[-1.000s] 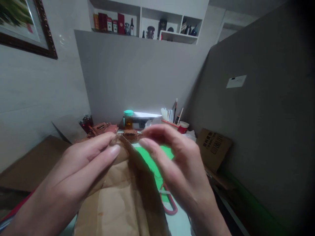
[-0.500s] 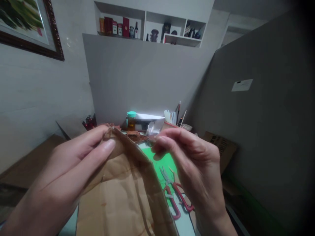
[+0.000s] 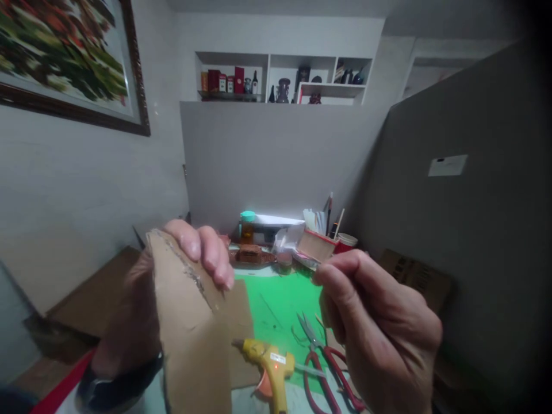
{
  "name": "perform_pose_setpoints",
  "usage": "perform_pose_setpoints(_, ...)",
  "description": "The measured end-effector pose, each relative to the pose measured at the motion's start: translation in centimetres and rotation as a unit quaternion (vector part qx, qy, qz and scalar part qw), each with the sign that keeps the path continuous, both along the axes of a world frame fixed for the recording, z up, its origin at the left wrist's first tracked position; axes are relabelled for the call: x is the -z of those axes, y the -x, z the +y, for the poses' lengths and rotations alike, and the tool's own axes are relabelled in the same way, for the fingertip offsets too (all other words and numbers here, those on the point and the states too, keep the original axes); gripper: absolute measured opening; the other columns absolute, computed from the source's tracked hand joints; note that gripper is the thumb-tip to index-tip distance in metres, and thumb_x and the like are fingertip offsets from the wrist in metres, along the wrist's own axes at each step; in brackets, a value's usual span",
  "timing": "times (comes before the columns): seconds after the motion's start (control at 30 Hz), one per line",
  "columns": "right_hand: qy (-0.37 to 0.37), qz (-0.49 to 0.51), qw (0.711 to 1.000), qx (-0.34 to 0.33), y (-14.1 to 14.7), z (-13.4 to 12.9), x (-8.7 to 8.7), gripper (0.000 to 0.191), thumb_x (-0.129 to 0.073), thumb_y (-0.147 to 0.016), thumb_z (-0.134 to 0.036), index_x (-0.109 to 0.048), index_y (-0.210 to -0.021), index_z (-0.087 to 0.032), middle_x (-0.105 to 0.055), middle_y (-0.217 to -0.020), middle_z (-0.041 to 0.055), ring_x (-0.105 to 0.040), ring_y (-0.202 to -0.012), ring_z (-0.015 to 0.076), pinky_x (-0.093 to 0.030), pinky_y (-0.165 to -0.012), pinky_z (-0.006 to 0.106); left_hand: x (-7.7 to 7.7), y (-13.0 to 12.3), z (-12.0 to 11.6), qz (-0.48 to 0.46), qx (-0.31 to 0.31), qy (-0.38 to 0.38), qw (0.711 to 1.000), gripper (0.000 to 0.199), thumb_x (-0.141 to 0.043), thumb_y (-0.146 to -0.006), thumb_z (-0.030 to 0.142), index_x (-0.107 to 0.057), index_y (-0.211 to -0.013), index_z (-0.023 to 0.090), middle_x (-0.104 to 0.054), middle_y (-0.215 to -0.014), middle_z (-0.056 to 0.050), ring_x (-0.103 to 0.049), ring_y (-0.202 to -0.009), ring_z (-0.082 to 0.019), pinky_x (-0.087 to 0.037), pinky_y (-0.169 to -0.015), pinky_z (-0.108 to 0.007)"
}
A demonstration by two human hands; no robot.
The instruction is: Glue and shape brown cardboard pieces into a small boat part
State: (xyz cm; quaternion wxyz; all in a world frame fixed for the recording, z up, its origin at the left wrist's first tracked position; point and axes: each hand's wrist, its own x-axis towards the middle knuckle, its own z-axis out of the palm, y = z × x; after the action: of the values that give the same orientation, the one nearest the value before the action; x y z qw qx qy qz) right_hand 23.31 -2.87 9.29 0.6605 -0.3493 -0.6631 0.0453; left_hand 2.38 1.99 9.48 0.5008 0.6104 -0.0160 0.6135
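One piece of cardboard (image 3: pixel 192 345) is upright in front of the person, held by the left hand (image 3: pixel 187 241). That hand's fingers are bent over its upper edge, close to one another and pressing on the board; the thumb is hidden. The right hand (image 3: pixel 379 328) is apart from the board, with its thumb and forefinger tips pressed together and the other fingers curled under. Whether a thin scrap is pinched there cannot be told.

As far as the view shows, the board is already cut to a long shape, and a ragged, torn-looking strip runs along its upper part. That strip lies bare, with nothing laid over it, so the work on this edge looks only partly done. Whether any glue is on it is unclear.

Counted on the table are one yellow glue gun (image 3: pixel 276 359) with a small red light showing, one pair of red-handled scissors (image 3: pixel 317 345) with parted blades, and one green sheet (image 3: pixel 276 305) under them. Behind stand one jar with a turquoise lid (image 3: pixel 247 230), one brown model (image 3: pixel 252 256) and one red cup (image 3: pixel 345 246).
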Motion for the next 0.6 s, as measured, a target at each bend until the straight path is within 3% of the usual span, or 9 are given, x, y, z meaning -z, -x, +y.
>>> perform_pose_setpoints(0.17, 0.001, -0.023, 1.000, -0.015, 0.5, -0.2, 0.2, 0.036, -0.055, -0.099, -0.026, -0.046, -0.065, -0.020, -0.029, -0.055, -0.0068, -0.028, -0.046, 0.0052, -0.023, -0.043, 0.020, 0.3, -0.4, 1.8, -0.032, 0.116, -0.059, 0.991, 0.019, -0.061, -0.094, 0.037, -0.065, -0.089, 0.019, -0.063, -0.081, 0.004, -0.061, -0.075, -0.009, -0.056, -0.070, -0.021)
perform_pose_setpoints(0.33, -0.025, -0.083, 0.994, -0.065, 0.8, 0.1, -0.1, 0.040, -0.056, -0.097, -0.020, -0.039, -0.061, -0.019, -0.025, -0.058, -0.0070, -0.026, -0.046, 0.0049, -0.024, -0.044, 0.019, 0.7, 0.3, 4.1, -0.040, 0.197, -0.173, 0.964, 0.012, -0.064, -0.093, 0.027, -0.068, -0.096, 0.016, -0.068, -0.091, -0.002, -0.065, -0.084, -0.015, -0.060, -0.072, -0.031)
perform_pose_setpoints(0.47, -0.006, -0.118, 0.983, -0.137, 0.7, 0.3, -0.1, 0.028, -0.052, -0.100, -0.018, -0.053, -0.072, -0.019, -0.045, -0.057, -0.0084, -0.041, -0.047, 0.0033, -0.031, -0.044, 0.015, 0.7, 0.4, 3.9, -0.042, 0.178, -0.186, 0.965, 0.021, -0.076, -0.084, 0.030, -0.067, -0.097, 0.017, -0.065, -0.094, -0.002, -0.062, -0.087, -0.016, -0.059, -0.075, -0.032)
perform_pose_setpoints(0.6, 0.030, -0.152, 0.974, -0.164, 0.6, 0.4, 0.1, 0.020, -0.044, -0.102, -0.014, -0.059, -0.090, -0.022, -0.066, -0.076, -0.0081, -0.059, -0.061, 0.0028, -0.044, -0.060, 0.011, 0.8, -0.1, 2.8, -0.042, 0.112, -0.155, 0.981, 0.008, -0.063, -0.092, 0.029, -0.064, -0.088, 0.022, -0.055, -0.078, 0.003, -0.055, -0.078, -0.012, -0.057, -0.073, -0.025)
